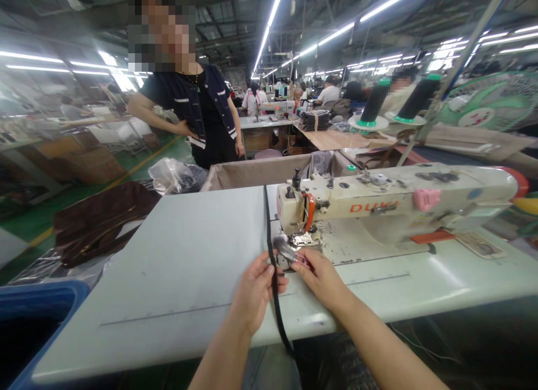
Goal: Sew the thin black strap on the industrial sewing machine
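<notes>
A narrow black strap [268, 222] runs across the pale table [185, 261] from the far edge, past the needle area, and hangs over the near edge. My left hand [254, 289] pinches the strap with thumb and fingers just in front of the metal folder guide [286, 249]. My right hand [319, 275] rests beside it, fingers closed at the guide, touching the strap's feed point. The cream sewing machine [378, 202] stands to the right, its presser foot [300, 238] just behind my fingers.
A person in a dark vest [202, 110] stands beyond the table. A fabric bin [256, 171] sits at the far edge, brown bags [101, 219] lie at left, a blue crate [37, 311] at near left. Black thread cones [374, 104] and a fan [491, 101] are at right.
</notes>
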Action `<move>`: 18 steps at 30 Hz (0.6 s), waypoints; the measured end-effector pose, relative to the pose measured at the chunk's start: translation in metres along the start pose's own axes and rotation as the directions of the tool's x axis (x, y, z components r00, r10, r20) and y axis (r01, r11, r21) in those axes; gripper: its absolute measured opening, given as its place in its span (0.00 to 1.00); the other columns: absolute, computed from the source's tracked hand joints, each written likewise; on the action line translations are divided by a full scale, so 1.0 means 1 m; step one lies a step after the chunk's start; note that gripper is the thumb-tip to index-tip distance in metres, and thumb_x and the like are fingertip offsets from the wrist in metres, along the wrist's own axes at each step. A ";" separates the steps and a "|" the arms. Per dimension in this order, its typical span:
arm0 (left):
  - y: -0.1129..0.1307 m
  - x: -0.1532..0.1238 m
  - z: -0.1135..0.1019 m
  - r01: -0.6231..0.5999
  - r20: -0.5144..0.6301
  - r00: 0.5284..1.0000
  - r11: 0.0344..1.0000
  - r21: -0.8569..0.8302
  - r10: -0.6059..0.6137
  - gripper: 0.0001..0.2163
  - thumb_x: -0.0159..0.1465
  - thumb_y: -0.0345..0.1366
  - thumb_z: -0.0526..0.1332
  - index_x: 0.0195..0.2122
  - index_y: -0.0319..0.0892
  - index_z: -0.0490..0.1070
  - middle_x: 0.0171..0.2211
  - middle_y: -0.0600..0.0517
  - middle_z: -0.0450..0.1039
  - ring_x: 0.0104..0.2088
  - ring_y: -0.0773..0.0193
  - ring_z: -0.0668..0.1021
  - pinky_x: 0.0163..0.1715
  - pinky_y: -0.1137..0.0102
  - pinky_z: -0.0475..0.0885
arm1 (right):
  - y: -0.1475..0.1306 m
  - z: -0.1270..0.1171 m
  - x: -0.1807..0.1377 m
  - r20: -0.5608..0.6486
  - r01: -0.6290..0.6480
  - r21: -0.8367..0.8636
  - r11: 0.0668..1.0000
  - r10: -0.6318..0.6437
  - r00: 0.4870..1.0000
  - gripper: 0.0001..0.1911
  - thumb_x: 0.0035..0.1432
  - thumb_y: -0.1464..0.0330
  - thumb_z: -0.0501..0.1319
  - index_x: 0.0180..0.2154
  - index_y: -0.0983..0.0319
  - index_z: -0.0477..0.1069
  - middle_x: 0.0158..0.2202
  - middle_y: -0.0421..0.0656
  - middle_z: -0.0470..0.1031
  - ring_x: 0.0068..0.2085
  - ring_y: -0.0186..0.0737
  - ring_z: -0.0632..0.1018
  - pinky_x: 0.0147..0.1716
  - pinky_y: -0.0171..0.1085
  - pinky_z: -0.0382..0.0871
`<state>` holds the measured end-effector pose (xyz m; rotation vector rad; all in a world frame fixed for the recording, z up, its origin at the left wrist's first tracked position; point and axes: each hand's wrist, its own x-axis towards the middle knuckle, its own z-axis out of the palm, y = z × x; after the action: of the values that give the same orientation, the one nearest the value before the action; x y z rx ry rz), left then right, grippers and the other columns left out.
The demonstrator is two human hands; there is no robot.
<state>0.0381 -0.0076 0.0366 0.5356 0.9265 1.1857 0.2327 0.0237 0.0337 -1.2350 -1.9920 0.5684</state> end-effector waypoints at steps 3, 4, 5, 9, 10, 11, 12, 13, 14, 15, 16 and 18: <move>-0.002 -0.006 0.003 0.070 0.011 0.998 0.994 -0.085 -0.069 0.39 0.46 0.48 0.86 0.58 0.44 0.76 0.33 0.55 0.73 0.23 0.76 0.68 0.19 0.80 0.59 | -0.018 0.004 -0.004 0.050 -0.202 0.285 0.937 0.196 0.979 0.10 0.67 0.59 0.65 0.40 0.59 0.76 0.33 0.40 0.77 0.35 0.43 0.77 0.36 0.39 0.69; -0.003 -0.008 0.005 0.084 0.019 0.996 0.990 -0.115 -0.082 0.39 0.45 0.47 0.87 0.57 0.43 0.76 0.33 0.57 0.71 0.21 0.78 0.65 0.18 0.81 0.54 | -0.025 0.005 -0.004 0.072 -0.246 0.367 0.897 0.236 0.969 0.10 0.65 0.60 0.65 0.41 0.59 0.78 0.35 0.41 0.79 0.37 0.44 0.78 0.39 0.40 0.70; -0.004 -0.009 0.007 0.097 0.030 0.995 0.986 -0.139 -0.094 0.39 0.44 0.46 0.87 0.56 0.43 0.76 0.32 0.58 0.70 0.21 0.79 0.62 0.18 0.82 0.51 | -0.030 0.007 -0.004 0.087 -0.267 0.424 0.866 0.254 0.963 0.11 0.65 0.60 0.65 0.43 0.59 0.79 0.37 0.42 0.82 0.40 0.45 0.80 0.42 0.41 0.71; -0.007 -0.014 0.011 0.104 0.045 0.994 0.986 -0.131 -0.099 0.41 0.43 0.48 0.88 0.55 0.41 0.75 0.31 0.59 0.68 0.20 0.80 0.59 0.18 0.82 0.47 | -0.043 0.013 -0.002 0.105 -0.312 0.497 0.810 0.301 0.948 0.11 0.61 0.60 0.65 0.39 0.58 0.81 0.37 0.43 0.85 0.42 0.47 0.82 0.45 0.41 0.72; -0.007 -0.015 0.012 0.101 0.041 0.994 0.988 -0.115 -0.097 0.41 0.43 0.49 0.87 0.55 0.41 0.75 0.31 0.59 0.68 0.20 0.80 0.59 0.18 0.82 0.47 | -0.044 0.014 -0.001 0.102 -0.322 0.489 0.811 0.314 0.944 0.10 0.61 0.60 0.65 0.37 0.58 0.81 0.35 0.42 0.84 0.40 0.46 0.81 0.43 0.41 0.72; -0.008 -0.016 0.012 0.099 0.036 0.995 0.990 -0.103 -0.096 0.41 0.43 0.50 0.87 0.55 0.41 0.74 0.31 0.59 0.68 0.20 0.80 0.59 0.18 0.81 0.47 | -0.044 0.014 -0.001 0.098 -0.330 0.479 0.814 0.324 0.941 0.11 0.61 0.59 0.64 0.34 0.59 0.80 0.33 0.42 0.83 0.38 0.44 0.80 0.41 0.40 0.71; -0.009 -0.017 0.012 0.101 0.030 0.995 0.990 -0.095 -0.098 0.41 0.43 0.51 0.87 0.54 0.41 0.74 0.31 0.59 0.68 0.20 0.80 0.59 0.18 0.81 0.47 | -0.044 0.015 -0.001 0.093 -0.333 0.469 0.818 0.329 0.940 0.11 0.61 0.59 0.64 0.32 0.59 0.79 0.31 0.41 0.82 0.36 0.43 0.79 0.40 0.39 0.70; -0.010 -0.017 0.011 0.104 0.025 0.994 0.990 -0.092 -0.102 0.42 0.42 0.51 0.88 0.54 0.41 0.74 0.31 0.59 0.68 0.20 0.80 0.60 0.18 0.81 0.47 | -0.044 0.015 -0.001 0.090 -0.332 0.460 0.824 0.329 0.940 0.12 0.61 0.59 0.63 0.31 0.59 0.79 0.29 0.40 0.80 0.35 0.42 0.78 0.38 0.38 0.69; -0.011 -0.018 0.011 0.107 0.020 0.994 0.990 -0.091 -0.106 0.41 0.42 0.52 0.88 0.53 0.41 0.74 0.31 0.59 0.68 0.20 0.79 0.60 0.18 0.81 0.47 | -0.044 0.016 -0.001 0.089 -0.329 0.451 0.830 0.325 0.941 0.12 0.62 0.60 0.62 0.30 0.59 0.78 0.28 0.39 0.79 0.33 0.41 0.77 0.37 0.38 0.68; -0.012 -0.018 0.011 0.110 0.016 0.994 0.990 -0.090 -0.108 0.41 0.42 0.52 0.88 0.52 0.42 0.73 0.31 0.59 0.68 0.20 0.79 0.60 0.18 0.81 0.47 | -0.044 0.016 -0.002 0.088 -0.325 0.442 0.836 0.320 0.943 0.12 0.62 0.60 0.62 0.30 0.59 0.77 0.27 0.38 0.78 0.33 0.40 0.77 0.36 0.37 0.67; -0.012 -0.019 0.011 0.112 0.017 0.994 0.990 -0.085 -0.111 0.41 0.42 0.52 0.88 0.52 0.42 0.74 0.31 0.59 0.68 0.20 0.79 0.60 0.18 0.81 0.46 | -0.044 0.017 -0.002 0.090 -0.320 0.429 0.845 0.313 0.946 0.12 0.62 0.61 0.61 0.29 0.59 0.76 0.26 0.38 0.77 0.32 0.39 0.76 0.35 0.37 0.67; -0.013 -0.021 0.012 0.116 0.033 0.993 0.991 -0.066 -0.114 0.40 0.42 0.53 0.87 0.51 0.42 0.74 0.30 0.59 0.68 0.19 0.79 0.60 0.18 0.80 0.45 | -0.046 0.017 -0.003 0.092 -0.308 0.393 0.866 0.297 0.951 0.10 0.61 0.63 0.59 0.29 0.58 0.74 0.25 0.36 0.76 0.30 0.38 0.75 0.33 0.36 0.65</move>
<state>0.0535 -0.0301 0.0400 0.4380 0.8772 1.0984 0.1935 0.0004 0.0528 -1.2823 -1.5954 1.0992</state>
